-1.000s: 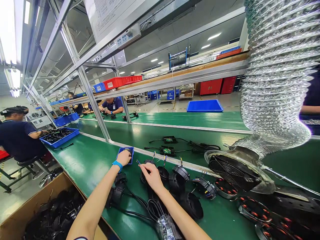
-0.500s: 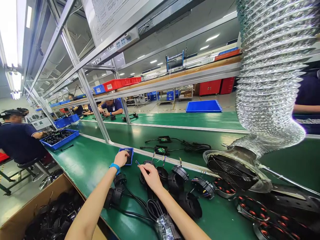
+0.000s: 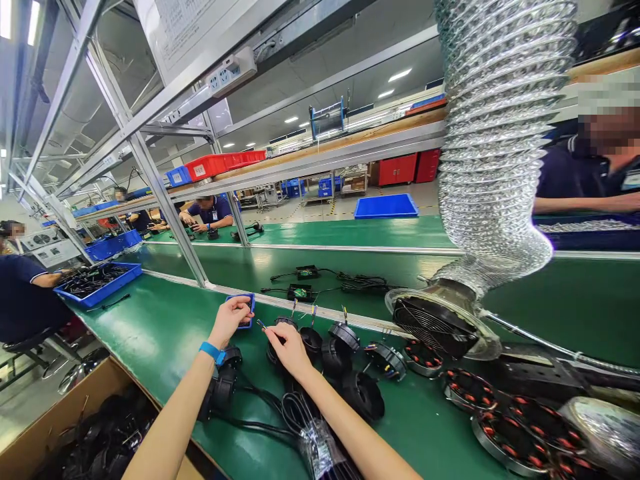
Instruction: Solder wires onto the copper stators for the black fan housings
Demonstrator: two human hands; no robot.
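Note:
My left hand, a blue band at its wrist, is over the front of a small blue bin. Its thumb and fingers are pinched together; whatever is between them is too small to make out. To its right, my right hand pinches thin wires, whose ends poke out toward the left hand. Around and below the hands stand several round black housings, some with coloured wire ends sticking up. A bundle of black cables, partly in clear plastic, runs beneath my right forearm.
Coils with red windings lie at right, near a fan-like extractor hood on a silver duct. A cardboard box of black parts stands lower left. Co-workers sit at left, behind and at right. Two opened circuit boxes lie behind the rail.
My left hand has come up out of the small blue bin, fingers pinched. My right hand keeps its hold on the wires. The view has turned to the right.

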